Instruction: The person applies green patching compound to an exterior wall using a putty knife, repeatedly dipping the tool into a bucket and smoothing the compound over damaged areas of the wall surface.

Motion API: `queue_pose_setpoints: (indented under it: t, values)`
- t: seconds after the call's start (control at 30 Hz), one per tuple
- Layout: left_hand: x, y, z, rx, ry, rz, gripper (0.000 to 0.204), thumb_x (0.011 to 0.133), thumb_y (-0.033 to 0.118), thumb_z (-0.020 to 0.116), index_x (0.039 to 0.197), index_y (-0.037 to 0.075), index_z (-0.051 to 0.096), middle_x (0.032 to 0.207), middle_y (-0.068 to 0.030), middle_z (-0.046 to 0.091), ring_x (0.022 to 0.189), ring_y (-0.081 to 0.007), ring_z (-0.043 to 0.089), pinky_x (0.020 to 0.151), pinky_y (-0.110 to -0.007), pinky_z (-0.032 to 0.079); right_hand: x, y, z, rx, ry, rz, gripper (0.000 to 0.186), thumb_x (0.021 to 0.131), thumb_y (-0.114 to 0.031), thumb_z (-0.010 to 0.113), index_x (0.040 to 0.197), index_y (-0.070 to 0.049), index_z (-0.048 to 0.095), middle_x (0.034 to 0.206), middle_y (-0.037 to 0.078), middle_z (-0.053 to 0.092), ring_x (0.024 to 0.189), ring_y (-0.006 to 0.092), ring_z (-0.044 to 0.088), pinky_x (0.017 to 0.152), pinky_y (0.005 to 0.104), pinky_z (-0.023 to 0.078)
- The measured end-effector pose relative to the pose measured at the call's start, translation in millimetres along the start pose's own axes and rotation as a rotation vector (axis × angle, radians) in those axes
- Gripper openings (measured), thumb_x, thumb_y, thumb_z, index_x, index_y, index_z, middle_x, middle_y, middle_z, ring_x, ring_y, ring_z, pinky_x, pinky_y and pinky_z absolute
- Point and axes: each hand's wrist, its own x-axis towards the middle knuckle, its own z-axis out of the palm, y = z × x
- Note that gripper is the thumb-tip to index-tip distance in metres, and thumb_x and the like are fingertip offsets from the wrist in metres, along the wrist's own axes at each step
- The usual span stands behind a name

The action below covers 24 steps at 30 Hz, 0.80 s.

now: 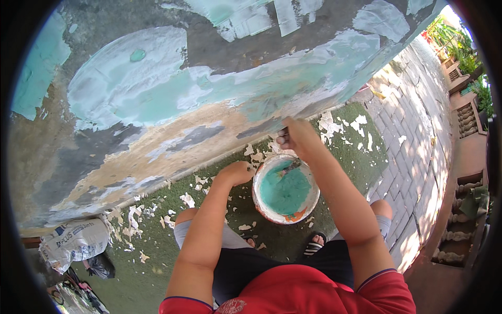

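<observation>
A round bucket (260, 208) with a whitish, orange-smeared rim stands on the green ground between my feet. Inside is turquoise paste (285, 191), with a dark, paste-smeared tool (291, 167) near its far side. My right hand (299, 138) is above the bucket's far edge, close to the wall, its fingers curled closed. A small dark piece shows at those fingers, but its kind is hidden. Beside the bucket's left rim is my left hand (236, 173), also closed; what it grips, if anything, is hidden. Turquoise and white patches cover the wall (225, 57) ahead.
Pale peeled flakes (133, 217) litter the green ground (157, 261) along the wall's foot. A white printed sack (78, 240) and a black bag (102, 266) lie at the left. Grey paving (413, 136) runs along the right, bordered by a low baluster wall (460, 172).
</observation>
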Motion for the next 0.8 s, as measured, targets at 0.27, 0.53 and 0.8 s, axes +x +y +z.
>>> queue_pose_setpoints:
  t: [0.27, 0.53, 0.8]
  values:
    - [-10.2, 10.4, -6.3, -0.021, -0.038, -0.068, 0.046, 0.091, 0.039, 0.052, 0.111, 0.001, 0.068, 0.094, -0.0234, 0.071, 0.077, -0.0353, 0.070, 0.075, -0.045, 0.055, -9.4, -45.4, 35.5, 0.201, -0.140, -0.149, 0.016, 0.096, -0.013, 0.052, 0.091, 0.002, 0.048, 0.076, 0.012, 0.054, 0.060, 0.0213, 0.054, 0.049, 0.0318, 0.040]
    - [-8.5, 4.7, -4.8, 0.020, -0.087, -0.048, 0.054, 0.095, 0.047, 0.052, 0.122, 0.001, 0.062, 0.089, -0.0162, 0.070, 0.062, -0.0239, 0.064, 0.060, -0.038, 0.052, -45.0, -32.9, -2.5, 0.116, -0.035, -0.094, 0.017, 0.096, -0.013, 0.050, 0.092, 0.003, 0.048, 0.075, 0.012, 0.053, 0.060, 0.0216, 0.054, 0.049, 0.0332, 0.040]
    - [-8.1, 11.8, -2.3, 0.046, -0.091, -0.024, 0.053, 0.095, 0.044, 0.052, 0.124, 0.001, 0.060, 0.090, -0.0166, 0.070, 0.063, -0.0252, 0.065, 0.064, -0.039, 0.054, 44.3, 47.6, 41.3, 0.194, -0.081, -0.054, 0.017, 0.098, -0.015, 0.050, 0.094, 0.001, 0.046, 0.077, 0.011, 0.053, 0.060, 0.0193, 0.054, 0.050, 0.0326, 0.042]
